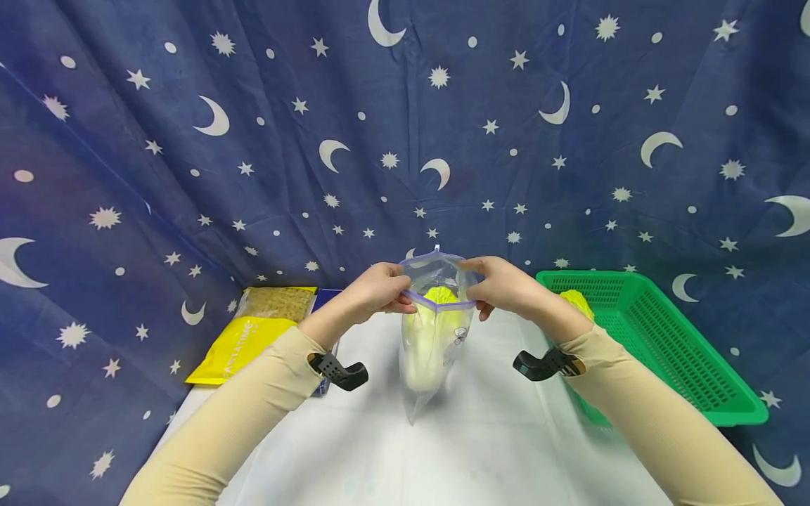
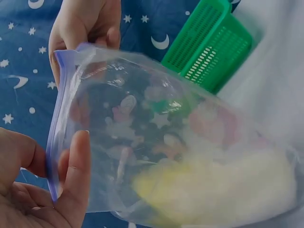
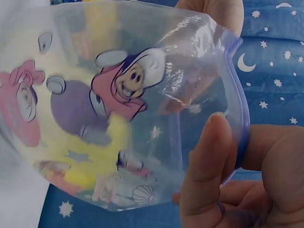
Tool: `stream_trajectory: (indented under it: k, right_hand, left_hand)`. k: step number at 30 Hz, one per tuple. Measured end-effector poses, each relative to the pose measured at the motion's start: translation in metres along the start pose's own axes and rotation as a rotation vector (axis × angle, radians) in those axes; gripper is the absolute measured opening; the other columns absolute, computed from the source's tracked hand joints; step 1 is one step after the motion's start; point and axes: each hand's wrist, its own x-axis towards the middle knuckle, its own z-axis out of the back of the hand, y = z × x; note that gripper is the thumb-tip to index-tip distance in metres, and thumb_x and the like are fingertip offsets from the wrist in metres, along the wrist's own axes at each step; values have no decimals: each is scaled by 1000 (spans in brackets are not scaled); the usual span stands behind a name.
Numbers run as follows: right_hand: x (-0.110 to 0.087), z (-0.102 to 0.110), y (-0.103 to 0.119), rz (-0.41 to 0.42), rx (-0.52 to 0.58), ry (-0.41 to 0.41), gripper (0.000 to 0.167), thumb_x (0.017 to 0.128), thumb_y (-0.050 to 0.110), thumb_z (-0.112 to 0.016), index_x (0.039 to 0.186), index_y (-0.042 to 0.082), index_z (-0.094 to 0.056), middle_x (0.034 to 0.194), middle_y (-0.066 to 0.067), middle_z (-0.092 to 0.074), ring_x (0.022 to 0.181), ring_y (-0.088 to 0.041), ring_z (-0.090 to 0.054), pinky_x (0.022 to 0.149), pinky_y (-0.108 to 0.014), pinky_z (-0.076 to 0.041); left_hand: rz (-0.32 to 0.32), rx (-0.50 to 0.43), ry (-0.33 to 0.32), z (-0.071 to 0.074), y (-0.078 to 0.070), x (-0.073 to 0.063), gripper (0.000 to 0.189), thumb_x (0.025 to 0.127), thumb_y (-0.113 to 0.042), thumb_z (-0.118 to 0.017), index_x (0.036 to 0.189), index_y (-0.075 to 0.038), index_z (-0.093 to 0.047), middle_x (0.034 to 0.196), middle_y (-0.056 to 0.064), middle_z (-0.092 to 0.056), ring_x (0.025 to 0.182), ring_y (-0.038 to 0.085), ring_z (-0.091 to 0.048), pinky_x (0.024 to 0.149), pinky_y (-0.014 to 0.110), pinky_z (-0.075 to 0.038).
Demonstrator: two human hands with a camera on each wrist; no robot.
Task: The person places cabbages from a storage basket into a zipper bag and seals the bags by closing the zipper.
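A clear zip bag [image 1: 460, 336] with a purple zip edge and printed cartoon figures hangs mouth-up over the white table. Inside lies what looks like a napa cabbage [image 1: 425, 358], pale at its lower end and yellow-green and leafy toward the mouth. At the mouth's left side, my left hand [image 1: 384, 288] pinches the purple edge between thumb and fingers. Opposite it, my right hand [image 1: 503, 287] grips the other side of the edge, its fingers on both faces of the plastic in the right wrist view. Between the hands, the bag's mouth is spread apart.
On the right stands a green slotted basket [image 1: 673, 351], with a yellow leafy piece [image 1: 577, 302] partly hidden behind my right forearm. A yellow packet [image 1: 243, 344] lies at the left, beside a dark blue item [image 1: 325, 299]. A starry blue cloth [image 1: 405, 140] hangs behind the table.
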Motion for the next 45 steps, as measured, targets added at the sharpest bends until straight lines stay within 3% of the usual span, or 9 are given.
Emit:
stream_trajectory:
  k: [3,13,19,29,32,34,37,41,45]
  right_hand:
    - [0,3,1,15,23,-3,71,91,-1,-57,158,0,-34,161,-21,-33,62,-20,-58,65,-37,-62]
    - [0,14,15,3,30,-24,72,92,-1,-56,160,0,-30,162,-20,-31,64,-20,-58,66,-38,-62]
    - [1,10,14,12,66,-22,72,92,-2,-54,160,0,-29,160,-21,-33,64,-19,-58,66,-38,-62]
    - [7,-4,8,13,15,4,68,94,2,-54,159,2,-33,149,-22,-44,62,-21,-60,66,-39,-63]
    - [11,-11,4,7,20,5,69,94,2,-55,159,1,-32,137,-24,-51,62,-20,-59,65,-39,-63]
    - [14,-18,1,8,33,2,70,93,1,-56,159,0,-32,125,-24,-54,61,-20,-59,65,-38,-63]
    - [21,-29,-5,12,55,-8,70,92,-1,-56,158,-1,-33,114,-22,-55,60,-19,-59,63,-36,-64]
    - [30,-45,-16,21,93,-24,71,91,-3,-56,158,-1,-34,117,-23,-55,60,-19,-58,62,-35,-64]
    - [37,-59,-28,45,130,-29,72,89,-6,-55,158,0,-34,143,-26,-46,61,-19,-57,62,-36,-64]
  left_hand:
    - [-22,42,3,-1,-4,-3,67,99,-3,-43,160,6,-16,71,9,-55,57,13,-65,64,24,-62]
    - [-40,86,-1,7,-22,-16,65,99,-2,-44,160,2,-23,73,10,-55,62,16,-64,78,34,-63]
    - [-30,158,0,12,-19,-18,61,100,-5,-43,159,2,-28,68,9,-55,61,15,-67,67,27,-62]
    - [-76,179,-69,18,-15,-27,64,97,-5,-44,159,0,-29,79,13,-60,62,16,-67,79,38,-63]
    - [-101,186,-80,20,-14,-29,66,97,-5,-45,160,0,-28,91,18,-63,63,16,-67,78,37,-63]
    - [-115,193,-85,22,-13,-31,66,97,-5,-46,160,0,-26,114,22,-63,64,16,-66,75,34,-64]
    - [-124,212,-81,23,-13,-34,68,98,-4,-46,161,0,-21,147,24,-47,66,15,-64,74,32,-64]
    - [-134,297,-86,24,-12,-36,71,98,-5,-47,162,1,-17,163,20,-29,65,15,-63,74,32,-63]
    - [-138,459,-101,25,-9,-35,69,97,-8,-48,160,2,-23,169,15,-17,66,24,-68,75,29,-60]
